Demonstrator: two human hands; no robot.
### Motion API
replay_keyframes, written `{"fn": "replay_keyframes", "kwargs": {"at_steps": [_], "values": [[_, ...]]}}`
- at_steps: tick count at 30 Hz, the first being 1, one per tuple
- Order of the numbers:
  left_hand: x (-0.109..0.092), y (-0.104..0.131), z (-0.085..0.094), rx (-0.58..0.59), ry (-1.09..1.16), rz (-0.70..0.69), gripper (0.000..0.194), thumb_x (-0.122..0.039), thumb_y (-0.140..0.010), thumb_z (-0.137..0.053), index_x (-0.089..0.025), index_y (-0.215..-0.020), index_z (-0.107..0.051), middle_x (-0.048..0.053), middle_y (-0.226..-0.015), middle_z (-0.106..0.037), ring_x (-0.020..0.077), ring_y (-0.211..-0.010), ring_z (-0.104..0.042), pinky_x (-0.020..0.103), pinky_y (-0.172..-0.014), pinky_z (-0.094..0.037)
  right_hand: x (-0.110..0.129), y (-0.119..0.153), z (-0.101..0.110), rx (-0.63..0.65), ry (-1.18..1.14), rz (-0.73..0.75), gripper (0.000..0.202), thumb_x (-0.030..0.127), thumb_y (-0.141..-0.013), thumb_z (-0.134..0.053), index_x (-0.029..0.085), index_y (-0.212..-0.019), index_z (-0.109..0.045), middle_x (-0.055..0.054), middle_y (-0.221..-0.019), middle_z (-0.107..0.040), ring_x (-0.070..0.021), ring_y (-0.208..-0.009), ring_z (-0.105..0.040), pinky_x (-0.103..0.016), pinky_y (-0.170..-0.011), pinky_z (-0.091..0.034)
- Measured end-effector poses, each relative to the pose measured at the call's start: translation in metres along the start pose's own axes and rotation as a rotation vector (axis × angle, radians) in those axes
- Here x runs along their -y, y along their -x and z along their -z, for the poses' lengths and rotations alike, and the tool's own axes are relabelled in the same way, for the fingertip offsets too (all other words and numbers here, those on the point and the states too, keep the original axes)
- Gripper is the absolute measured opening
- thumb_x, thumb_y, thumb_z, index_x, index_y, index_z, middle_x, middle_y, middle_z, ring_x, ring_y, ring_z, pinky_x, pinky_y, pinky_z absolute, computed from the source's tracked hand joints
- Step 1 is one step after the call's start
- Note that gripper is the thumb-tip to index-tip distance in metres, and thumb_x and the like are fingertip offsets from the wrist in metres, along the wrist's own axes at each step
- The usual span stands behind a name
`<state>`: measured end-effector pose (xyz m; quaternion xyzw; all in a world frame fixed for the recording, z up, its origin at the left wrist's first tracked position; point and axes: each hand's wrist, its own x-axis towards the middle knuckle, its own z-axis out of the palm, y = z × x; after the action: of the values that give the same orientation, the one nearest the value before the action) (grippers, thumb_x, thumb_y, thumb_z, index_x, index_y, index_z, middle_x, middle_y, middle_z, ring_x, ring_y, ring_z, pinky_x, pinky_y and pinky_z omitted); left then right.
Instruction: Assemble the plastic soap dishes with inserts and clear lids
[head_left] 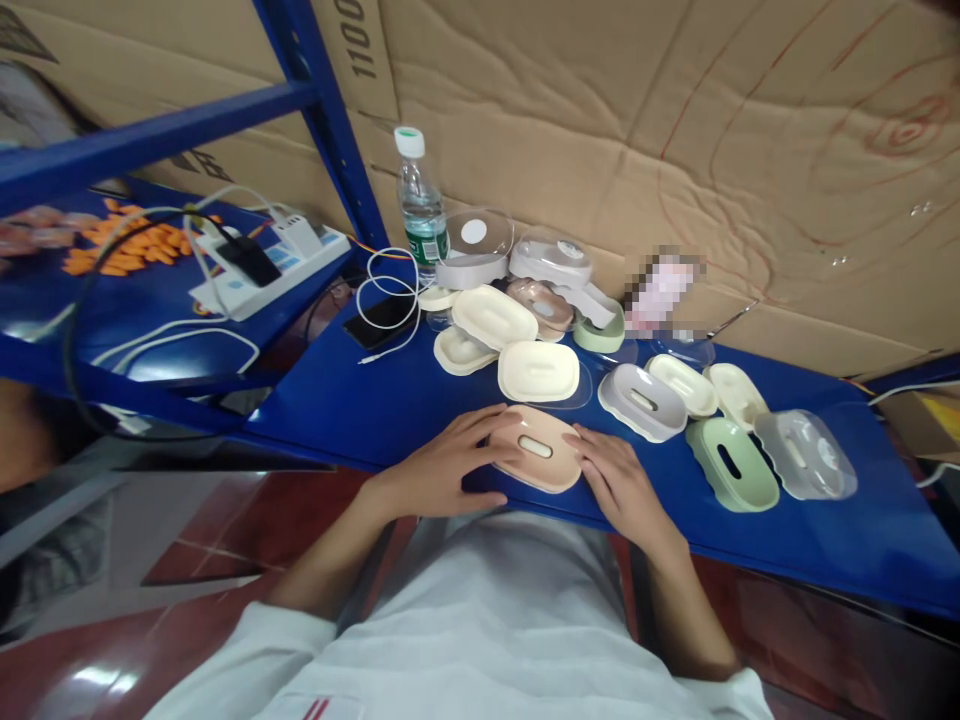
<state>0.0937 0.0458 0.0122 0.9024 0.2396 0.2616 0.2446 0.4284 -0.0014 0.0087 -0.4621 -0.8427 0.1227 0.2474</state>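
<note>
A peach-coloured oval dish (551, 470) with a slot in its middle lies near the front edge of the blue table (330, 400). My left hand (442, 465) rests at its left side, fingers apart, the fingertips touching its rim. At the dish's right end, my right hand (611, 475) touches the rim with its fingertips, fingers stretched out. Just behind the dish sits a cream oval piece (538, 370). To the right lie a grey slotted dish (643, 402) and a green slotted dish (731, 465).
Behind stand a water bottle (422, 210), clear-lidded boxes (551, 258) and stacked cream pieces (495, 317). A black phone (379, 322) with a white cable lies left of them. A clear-covered dish (806, 455) sits far right. A blue frame post (330, 130) rises at the left.
</note>
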Motion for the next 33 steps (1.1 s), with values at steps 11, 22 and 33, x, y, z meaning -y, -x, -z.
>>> {"fn": "replay_keyframes", "kwargs": {"at_steps": [11,22,33], "values": [[0.0,-0.005,0.001,-0.078,0.044,0.018,0.023,-0.034,-0.098,-0.081,-0.029,-0.12,-0.078,0.008,-0.136,-0.069,0.0295,-0.14,-0.053,0.05,-0.119,-0.051,-0.002,-0.014,0.006,-0.112,0.171,-0.004,0.058,0.02,-0.113,-0.04,0.032,-0.169,-0.039,-0.008,-0.161,-0.06,-0.03,-0.153,-0.05,-0.056,-0.122,-0.044],[0.001,-0.007,0.0,-0.081,0.054,0.07,0.032,-0.04,-0.091,-0.087,-0.03,-0.12,-0.078,0.01,-0.127,-0.069,0.0291,-0.129,-0.057,0.049,-0.112,-0.054,0.004,-0.048,-0.006,-0.143,0.403,-0.145,0.038,0.028,-0.108,-0.055,0.025,-0.145,-0.065,-0.014,-0.151,-0.066,-0.0388,-0.137,-0.055,-0.061,-0.111,-0.043],[-0.003,-0.006,0.004,-0.038,0.079,0.112,0.045,-0.038,-0.092,-0.085,-0.029,-0.134,-0.071,0.01,-0.135,-0.068,0.0312,-0.135,-0.057,0.05,-0.118,-0.052,0.016,-0.062,0.019,-0.365,-0.332,-0.277,0.027,0.051,-0.108,-0.06,0.026,-0.103,-0.067,-0.004,-0.098,-0.079,-0.0235,-0.096,-0.076,-0.041,-0.091,-0.057]]}}
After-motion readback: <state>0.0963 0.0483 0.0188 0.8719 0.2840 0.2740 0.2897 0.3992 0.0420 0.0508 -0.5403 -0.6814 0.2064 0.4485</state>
